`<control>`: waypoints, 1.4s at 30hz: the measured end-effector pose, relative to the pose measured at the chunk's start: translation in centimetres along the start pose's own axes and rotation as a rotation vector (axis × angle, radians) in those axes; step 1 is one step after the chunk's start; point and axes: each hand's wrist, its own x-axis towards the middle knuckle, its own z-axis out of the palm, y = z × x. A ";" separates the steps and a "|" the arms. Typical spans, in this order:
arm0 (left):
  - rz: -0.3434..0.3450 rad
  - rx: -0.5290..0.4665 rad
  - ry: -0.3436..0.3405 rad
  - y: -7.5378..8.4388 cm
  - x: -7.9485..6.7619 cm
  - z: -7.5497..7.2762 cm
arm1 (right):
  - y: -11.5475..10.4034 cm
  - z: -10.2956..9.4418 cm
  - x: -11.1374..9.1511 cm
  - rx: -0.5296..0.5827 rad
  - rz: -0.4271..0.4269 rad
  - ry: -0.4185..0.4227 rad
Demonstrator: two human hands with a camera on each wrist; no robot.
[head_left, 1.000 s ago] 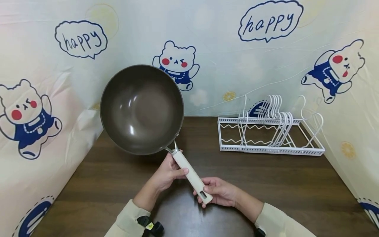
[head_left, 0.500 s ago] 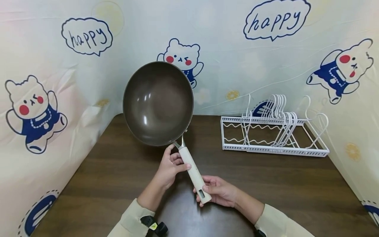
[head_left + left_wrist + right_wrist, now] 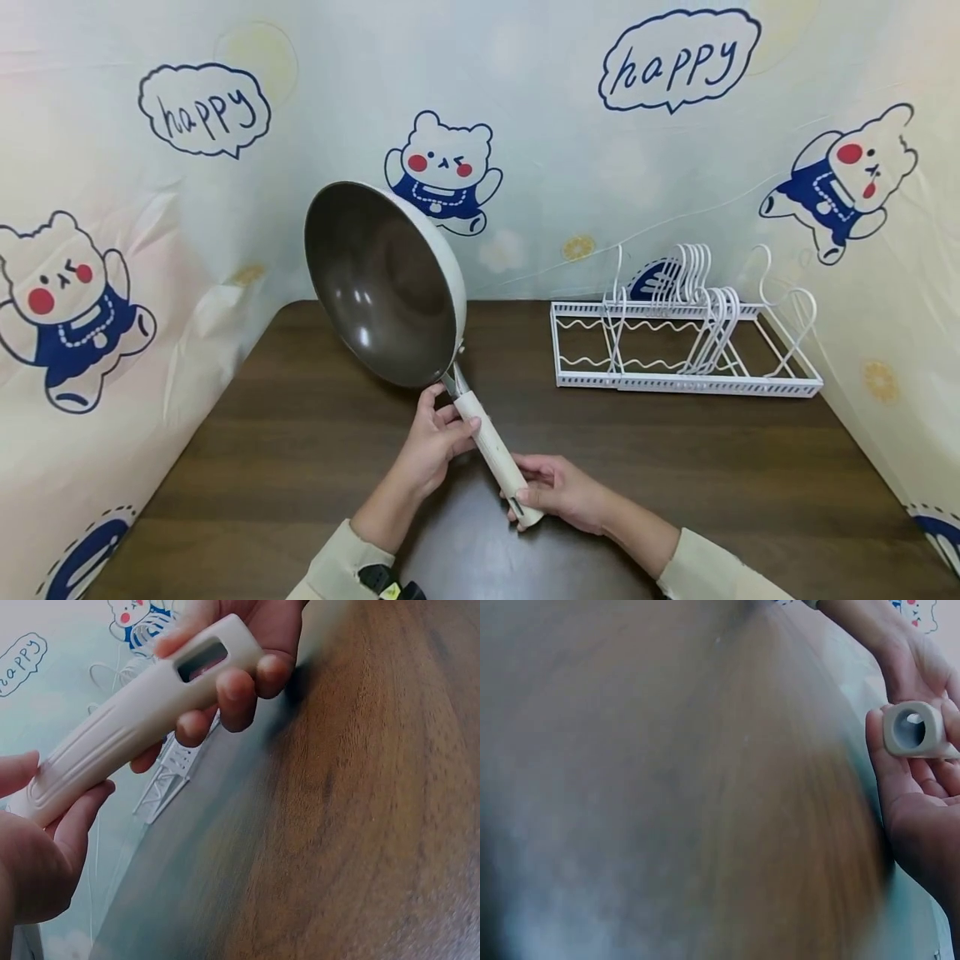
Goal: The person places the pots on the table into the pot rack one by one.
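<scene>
Held up over the table is a deep wok [image 3: 375,283] with a brown inside and a pale outer wall. It is tilted, its bowl facing left. My left hand [image 3: 431,446] grips the cream handle [image 3: 491,450] near the metal neck, thumb on top. At the handle's far end, my right hand [image 3: 570,496] pinches it between thumb and fingers. The left wrist view shows the handle's hanging slot, with right-hand fingertips [image 3: 236,690] curled around that end. Looking along the handle, the right wrist view shows its hollow end [image 3: 891,733] above the right palm.
A white wire dish rack [image 3: 690,383] stands at the back right of the brown wooden table [image 3: 300,500]. Behind and at both sides hangs a pale cloth [image 3: 540,150] printed with bears and "happy" bubbles.
The wok has turned about its handle: its opening faced me before and now faces left, with the pale outer wall showing on the right. Both hands still hold the handle.
</scene>
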 end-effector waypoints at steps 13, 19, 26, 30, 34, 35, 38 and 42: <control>0.035 -0.005 -0.043 0.1 0.0 0.4 | -0.4 0.2 -0.7 -0.165 -0.024 0.121; 0.035 -0.035 -0.024 0.3 0.4 0.8 | -0.5 0.5 -0.9 -0.220 -0.056 0.151; 0.027 -0.050 0.007 0.1 0.5 1.4 | -0.6 0.8 -1.1 -0.331 -0.072 0.253; 0.020 -0.082 -0.006 -0.1 0.5 1.4 | -1.1 0.8 -1.2 -0.339 -0.046 0.253; 0.023 -0.112 -0.057 -0.2 0.5 1.4 | -1.4 0.7 -1.2 -0.347 -0.025 0.248; 0.027 -0.116 -0.071 -0.2 0.5 1.4 | -1.5 0.7 -1.2 -0.348 -0.023 0.247; 0.042 -0.124 -0.116 -0.1 0.6 1.4 | -1.6 0.7 -1.2 -0.364 -0.025 0.251; 0.058 -0.125 -0.169 -0.2 0.7 1.3 | -1.6 0.8 -1.3 -0.387 -0.028 0.268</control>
